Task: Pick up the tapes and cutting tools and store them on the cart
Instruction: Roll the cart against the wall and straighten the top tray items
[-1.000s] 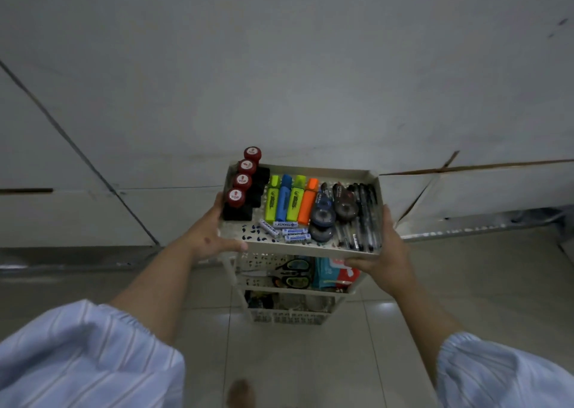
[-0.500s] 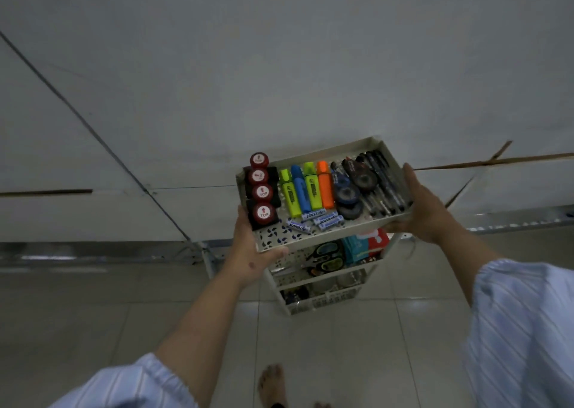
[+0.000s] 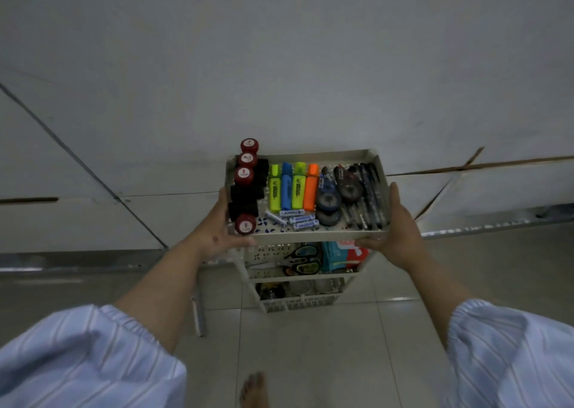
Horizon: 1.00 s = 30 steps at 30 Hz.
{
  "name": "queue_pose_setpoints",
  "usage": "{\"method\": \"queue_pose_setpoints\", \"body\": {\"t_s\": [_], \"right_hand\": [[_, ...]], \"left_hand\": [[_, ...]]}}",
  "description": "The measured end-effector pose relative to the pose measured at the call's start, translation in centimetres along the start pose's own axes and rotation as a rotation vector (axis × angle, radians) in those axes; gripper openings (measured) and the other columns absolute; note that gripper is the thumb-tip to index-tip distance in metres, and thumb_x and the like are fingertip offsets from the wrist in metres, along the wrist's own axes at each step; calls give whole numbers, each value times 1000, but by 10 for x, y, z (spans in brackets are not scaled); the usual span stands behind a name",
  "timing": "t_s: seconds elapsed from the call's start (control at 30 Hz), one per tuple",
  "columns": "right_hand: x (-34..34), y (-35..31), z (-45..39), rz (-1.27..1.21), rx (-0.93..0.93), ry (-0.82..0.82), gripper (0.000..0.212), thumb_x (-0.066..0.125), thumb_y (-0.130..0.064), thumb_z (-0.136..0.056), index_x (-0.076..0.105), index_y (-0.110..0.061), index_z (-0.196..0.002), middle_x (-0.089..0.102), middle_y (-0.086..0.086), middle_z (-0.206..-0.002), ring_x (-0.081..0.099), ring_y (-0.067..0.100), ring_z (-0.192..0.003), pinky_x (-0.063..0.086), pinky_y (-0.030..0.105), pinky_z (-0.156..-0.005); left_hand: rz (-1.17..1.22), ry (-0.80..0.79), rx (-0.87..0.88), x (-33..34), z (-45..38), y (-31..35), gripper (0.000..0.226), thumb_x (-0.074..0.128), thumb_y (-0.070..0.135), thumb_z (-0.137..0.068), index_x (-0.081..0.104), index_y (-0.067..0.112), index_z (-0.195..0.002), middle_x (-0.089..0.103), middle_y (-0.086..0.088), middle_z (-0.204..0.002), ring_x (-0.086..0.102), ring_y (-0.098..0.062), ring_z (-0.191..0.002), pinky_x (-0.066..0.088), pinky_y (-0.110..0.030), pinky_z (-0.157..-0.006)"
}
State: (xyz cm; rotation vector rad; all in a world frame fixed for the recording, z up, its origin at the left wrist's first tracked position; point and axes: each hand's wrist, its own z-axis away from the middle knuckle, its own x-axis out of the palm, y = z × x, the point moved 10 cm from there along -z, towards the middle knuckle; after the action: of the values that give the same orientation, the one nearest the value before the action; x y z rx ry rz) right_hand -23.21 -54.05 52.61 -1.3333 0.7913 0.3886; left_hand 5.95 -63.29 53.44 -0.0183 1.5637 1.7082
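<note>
Head view, the only one I have. I hold the cream perforated plastic cart [image 3: 306,303] by its top tray [image 3: 310,235]. My left hand [image 3: 217,236] clamps the tray's near-left corner, thumb over the rim. My right hand [image 3: 400,233] clamps the near-right corner, fingers [image 3: 368,242] curled under the front edge. Both hands are closed on the tray and carry nothing else.

Top tray, left to right: four red-capped black stamps [image 3: 247,190]; four highlighters, yellow, blue, yellow and orange [image 3: 293,187]; white batteries [image 3: 295,218] lying loose near the front; dark correction-tape dispensers [image 3: 327,201]; a row of black pens [image 3: 366,196] along the right wall.

Middle shelf: black-handled scissors [image 3: 302,260] lie flat, with a teal and red box [image 3: 341,253] just to their right. So the cutting tools appear to be stored already. Bottom basket contents are too dark to tell.

Judgement: the step in hand is positioning the loaded cart on the pale tiled floor [image 3: 310,361], beside the grey wall [image 3: 279,65].

To do it well:
- keep the top tray level, since the batteries and tape dispensers would roll or slide;
- move both hands together, at equal height;
- go slowly; the tall stamps look easy to topple;
- watch my bare foot [image 3: 254,389], which is near the cart's base.
</note>
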Motion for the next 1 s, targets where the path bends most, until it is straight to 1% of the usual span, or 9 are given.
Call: {"method": "queue_pose_setpoints", "body": {"t_s": [0.13, 0.3, 0.37, 0.5, 0.6, 0.7, 0.83, 0.9, 1.0], "right_hand": [[7, 10, 0, -28, 67, 40, 129, 89, -43, -46, 4, -28, -142, 54, 11, -126, 53, 29, -115, 50, 48, -92], [15, 6, 6, -57, 72, 92, 133, 89, -30, -53, -7, -25, -145, 46, 16, -132, 47, 30, -121, 42, 40, -101], [18, 5, 8, -56, 76, 106, 133, 88, -26, -55, -10, -21, -145, 40, 16, -137, 41, 30, -125, 36, 36, -102], [13, 6, -9, -55, 89, 71, 136, 90, -33, -48, -5, -30, -144, 48, 14, -129, 48, 30, -120, 46, 46, -98], [12, 5, -25, -38, 96, 17, 138, 90, -43, -40, -3, -35, -143, 49, 11, -129, 47, 29, -120, 46, 51, -97], [13, 6, -38, -21, 59, -14, 141, 88, -46, -38, -6, -36, -143, 49, 13, -130, 49, 31, -119, 46, 52, -96], [-1, -5, -51, 31, -21, -39, 136, 90, -31, -46, -2, -18, -145, 49, 17, -133, 49, 34, -122, 43, 50, -100], [-6, -12, -54, 58, -72, -55, 132, 89, -21, -50, -1, -8, -145, 47, 19, -136, 46, 34, -124, 37, 39, -102], [-7, -17, -56, 60, -81, -54, 129, 89, -24, -50, 2, -6, -144, 49, 15, -134, 47, 27, -122, 37, 36, -97]], "left_hand": [[-43, -51, -63, -8, -14, -10, 122, 82, 12, -63, -8, 27, -144, 30, 12, -134, 29, -9, -129, 29, -25, -105], [-69, -107, -139, -21, -24, -24, 135, 89, 32, -50, -9, 37, -143, 33, 2, -149, 31, -18, -137, 32, -43, -112], [-82, -117, -149, -24, -27, -25, 134, 88, 29, -52, -10, 37, -143, 34, 6, -146, 32, -15, -135, 32, -38, -110], [-69, -63, -165, -21, -25, -25, 127, 82, 21, -63, -15, 27, -144, 22, 5, -152, 23, -13, -138, 25, -30, -111], [-59, -6, -149, -18, -21, -20, 117, 77, 16, -70, -14, 19, -144, 18, 12, -146, 19, -5, -132, 20, -18, -101], [-38, 33, -142, -20, -21, -19, 116, 75, 14, -73, -17, 16, -144, 16, 3, -152, 17, -12, -139, 18, -16, -99], [7, 55, -146, -8, -17, -22, 122, 78, 21, -70, -20, 20, -143, 4, 1, -157, 9, -16, -144, 16, -28, -114], [30, 76, -133, -3, -14, -22, 125, 79, 25, -67, -20, 22, -143, 1, 1, -158, 9, -17, -145, 17, -38, -118], [31, 84, -150, -5, -16, -21, 123, 78, 25, -69, -22, 20, -142, -3, 1, -158, 7, -15, -144, 15, -37, -119]]}}
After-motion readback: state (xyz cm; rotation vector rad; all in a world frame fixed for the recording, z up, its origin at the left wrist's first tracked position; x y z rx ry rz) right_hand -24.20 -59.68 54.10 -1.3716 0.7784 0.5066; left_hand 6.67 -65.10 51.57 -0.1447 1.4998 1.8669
